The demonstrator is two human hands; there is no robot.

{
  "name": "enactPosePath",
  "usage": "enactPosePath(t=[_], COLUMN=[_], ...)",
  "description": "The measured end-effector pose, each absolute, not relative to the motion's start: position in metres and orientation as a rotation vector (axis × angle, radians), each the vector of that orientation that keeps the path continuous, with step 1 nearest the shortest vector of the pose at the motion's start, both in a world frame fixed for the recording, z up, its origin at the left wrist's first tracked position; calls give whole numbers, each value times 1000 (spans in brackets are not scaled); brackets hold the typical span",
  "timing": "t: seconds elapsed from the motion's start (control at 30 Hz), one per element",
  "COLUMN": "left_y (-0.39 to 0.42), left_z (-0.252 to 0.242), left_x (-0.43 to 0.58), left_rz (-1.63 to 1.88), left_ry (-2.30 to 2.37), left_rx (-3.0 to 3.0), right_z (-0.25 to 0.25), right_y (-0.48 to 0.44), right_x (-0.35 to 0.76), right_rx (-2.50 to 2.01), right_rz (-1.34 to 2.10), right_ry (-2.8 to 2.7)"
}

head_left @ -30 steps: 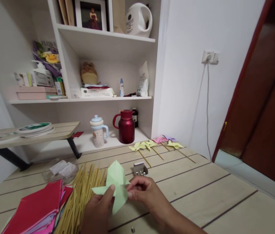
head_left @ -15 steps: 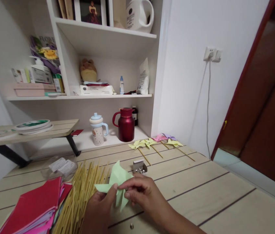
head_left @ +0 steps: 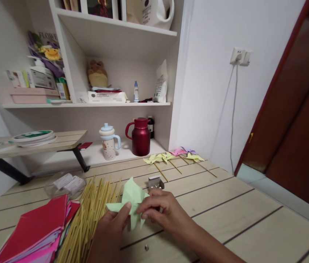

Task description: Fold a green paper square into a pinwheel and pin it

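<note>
A pale green paper pinwheel [head_left: 132,193] is held above the table between my two hands, its blades pointing out several ways. My left hand [head_left: 115,220] pinches it from the left, thumb on top near the centre. My right hand [head_left: 162,209] has its fingers closed on the right-hand blade. Just behind the right hand stands a small open box [head_left: 155,182] with shiny metal bits inside. A little metal piece [head_left: 146,247] lies on the table in front of the hands. Left of them is a bundle of thin wooden sticks [head_left: 88,215].
Red and pink paper sheets [head_left: 33,230] are stacked at left, near a clear container [head_left: 65,184]. Several finished pinwheels [head_left: 168,156] on sticks lie at the back. A red jug [head_left: 141,137] and a cup [head_left: 108,144] stand in the shelf; a low stand [head_left: 69,140] is at left.
My right fingers have moved from near the pinwheel's centre slightly right, onto its right-hand blade. My left hand keeps its hold. The whole view has shifted a little.
</note>
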State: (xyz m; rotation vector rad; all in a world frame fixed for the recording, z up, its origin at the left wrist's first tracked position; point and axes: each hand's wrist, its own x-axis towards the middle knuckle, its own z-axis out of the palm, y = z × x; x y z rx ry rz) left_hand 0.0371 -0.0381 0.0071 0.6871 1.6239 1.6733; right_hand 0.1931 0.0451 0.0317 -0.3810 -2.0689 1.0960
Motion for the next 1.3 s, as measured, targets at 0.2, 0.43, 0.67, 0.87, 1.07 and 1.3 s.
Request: enactPosePath(t=[0.2, 0.43, 0.67, 0.87, 1.07, 1.3], left_y=[-38, -41, -38, -40, -37, -36], left_z=[5, 5, -1, 13, 23, 14], left_x=[38, 40, 35, 40, 42, 32], left_rz=[1600, 1606, 1600, 1604, 1613, 1649], left_ry=[1432, 1462, 1419, 1396, 1281, 1458], left_rx=[662, 642, 647, 572, 559, 744], right_z=[31, 28, 29, 31, 31, 26], right_y=[45, 46, 46, 52, 48, 38], right_x=[192, 194, 192, 198, 192, 181], right_rx=[-401, -399, -458, -450, -553, -595], right_rz=[1044, 1244, 1275, 1016, 1269, 1193], right_ry=[-2075, -2105, -2129, -2144, -1955, -1804])
